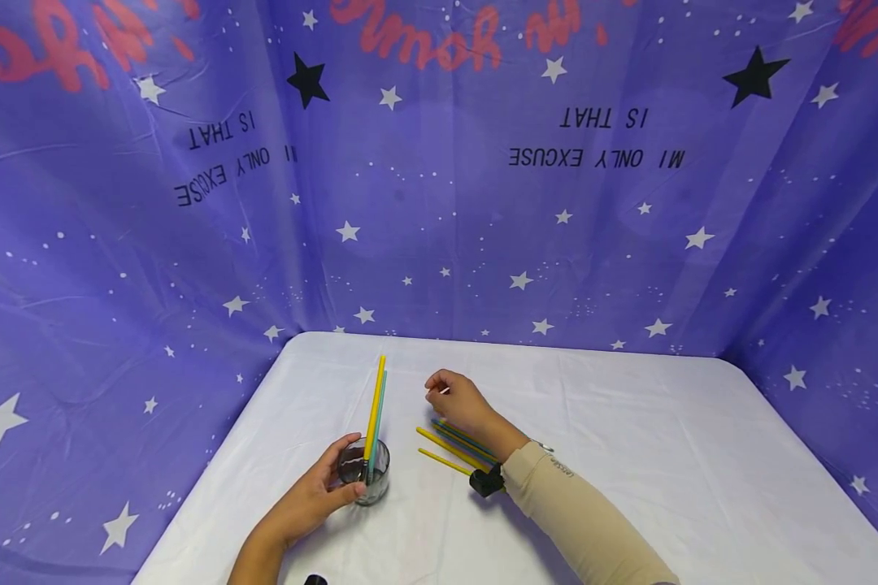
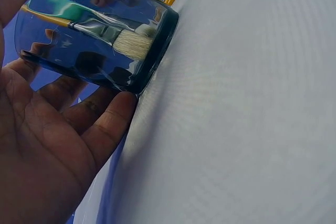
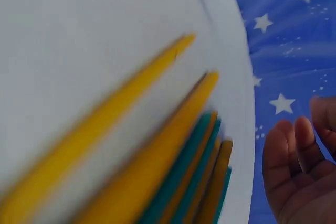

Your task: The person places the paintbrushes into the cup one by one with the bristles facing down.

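Note:
My left hand (image 1: 310, 496) grips a clear drinking glass (image 1: 380, 489) around its side, thumb in front and fingers behind. Inside it a yellow-handled paintbrush (image 1: 375, 406) and a teal-handled paintbrush (image 1: 384, 394) lean with handles up; pale bristles (image 2: 134, 44) show near the glass bottom in the left wrist view. My right hand (image 1: 464, 402) hovers over several loose paintbrushes (image 1: 446, 439), its fingers loosely bent, with nothing seen between them. Yellow and teal handles (image 3: 152, 156) of these brushes lie side by side in the right wrist view, pointing away; their bristle ends are hidden.
A white cloth covers the table (image 1: 629, 455). Purple curtain (image 1: 439, 203) with stars and lettering hangs behind and at both sides. A small black block (image 1: 486, 481) is beside the beige right sleeve (image 1: 585, 516), partly over the brushes.

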